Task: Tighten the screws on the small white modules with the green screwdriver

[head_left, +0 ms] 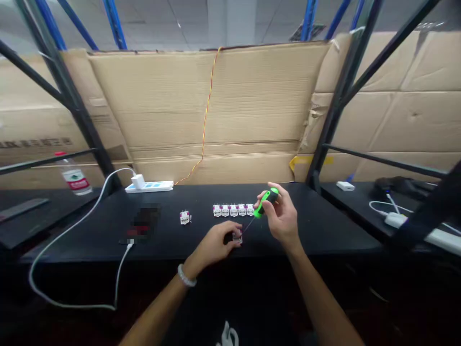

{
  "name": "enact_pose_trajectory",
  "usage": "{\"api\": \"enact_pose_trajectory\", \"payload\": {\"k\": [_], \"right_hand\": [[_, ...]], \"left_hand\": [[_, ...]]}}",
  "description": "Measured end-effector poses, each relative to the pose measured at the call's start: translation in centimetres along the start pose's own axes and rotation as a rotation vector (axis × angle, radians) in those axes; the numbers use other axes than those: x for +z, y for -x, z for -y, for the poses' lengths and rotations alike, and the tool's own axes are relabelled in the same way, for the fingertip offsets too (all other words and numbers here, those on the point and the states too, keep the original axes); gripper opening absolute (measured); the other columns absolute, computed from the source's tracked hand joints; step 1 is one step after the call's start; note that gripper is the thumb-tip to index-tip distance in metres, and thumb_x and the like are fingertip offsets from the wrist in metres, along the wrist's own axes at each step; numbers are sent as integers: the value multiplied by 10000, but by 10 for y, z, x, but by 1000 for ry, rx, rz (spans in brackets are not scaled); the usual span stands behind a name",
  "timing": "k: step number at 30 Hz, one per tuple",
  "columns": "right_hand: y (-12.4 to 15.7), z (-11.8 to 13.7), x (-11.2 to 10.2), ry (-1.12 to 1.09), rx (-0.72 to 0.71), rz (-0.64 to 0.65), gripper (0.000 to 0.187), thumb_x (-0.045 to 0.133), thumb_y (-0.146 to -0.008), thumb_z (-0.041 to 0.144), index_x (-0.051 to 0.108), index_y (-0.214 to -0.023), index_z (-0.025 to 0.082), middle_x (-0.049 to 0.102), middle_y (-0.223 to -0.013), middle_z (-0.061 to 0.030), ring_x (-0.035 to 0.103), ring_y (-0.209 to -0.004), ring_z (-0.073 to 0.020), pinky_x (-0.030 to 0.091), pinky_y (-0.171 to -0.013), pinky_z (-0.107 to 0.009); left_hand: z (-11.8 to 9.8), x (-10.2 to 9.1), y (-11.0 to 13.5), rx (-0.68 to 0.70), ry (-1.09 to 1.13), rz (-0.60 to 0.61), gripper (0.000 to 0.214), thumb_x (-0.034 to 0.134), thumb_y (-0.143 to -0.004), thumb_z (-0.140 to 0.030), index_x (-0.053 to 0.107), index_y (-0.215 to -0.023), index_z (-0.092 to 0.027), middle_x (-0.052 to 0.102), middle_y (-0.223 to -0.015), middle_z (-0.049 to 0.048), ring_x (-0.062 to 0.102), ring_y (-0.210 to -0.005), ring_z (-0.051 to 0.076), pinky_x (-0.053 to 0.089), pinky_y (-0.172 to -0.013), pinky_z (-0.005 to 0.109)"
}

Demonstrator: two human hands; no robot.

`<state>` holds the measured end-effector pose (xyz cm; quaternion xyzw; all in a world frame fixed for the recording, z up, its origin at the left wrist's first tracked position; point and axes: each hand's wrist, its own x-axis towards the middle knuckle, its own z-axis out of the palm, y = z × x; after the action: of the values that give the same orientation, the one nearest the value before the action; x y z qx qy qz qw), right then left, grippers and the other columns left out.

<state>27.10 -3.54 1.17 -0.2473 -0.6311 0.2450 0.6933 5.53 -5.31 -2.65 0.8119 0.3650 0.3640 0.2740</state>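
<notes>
My right hand (281, 218) is wrapped round a green and black screwdriver (266, 201), whose thin shaft slants down to the left. Its tip meets a small white and purple part (237, 236) on the black table (317, 230). My left hand (218, 242) pinches that part against the table top. Just behind it stands a row of several similar small parts (233, 210). One more such part (185, 217) sits alone to the left.
A white power strip (149, 185) with a plug lies at the back left, its white cable (72, 230) looping off the table's front. A plastic bottle (74, 177) stands far left. Cardboard sheets (252, 105) wall the back. Black frame posts (334, 110) rise at both sides.
</notes>
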Motion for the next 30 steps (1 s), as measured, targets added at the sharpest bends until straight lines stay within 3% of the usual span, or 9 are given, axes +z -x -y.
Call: {"api": "enact_pose_trajectory", "payload": {"k": [23,30], "right_hand": [[2,-1,2,20,-11,21,413,680,-1023,427,555,-1393,292,701,-1018,-35,735,-782,-169,666,-718,-328],[5,4,3,-20,30,15,461,762,-960,445,599,-1365,297,717,-1012,-38,724,-822,-182,667,-721,-328]], "left_hand": [[-1,0,0,19,4,-1,97,766,-860,-117,731,-887,-203,779,-1219,94,724,-1156,262,531,-1070,391],[-1,2,0,11,1,-6,126,776,-849,-95,733,-883,-208,777,-1230,86,720,-1184,266,528,-1079,390]]}}
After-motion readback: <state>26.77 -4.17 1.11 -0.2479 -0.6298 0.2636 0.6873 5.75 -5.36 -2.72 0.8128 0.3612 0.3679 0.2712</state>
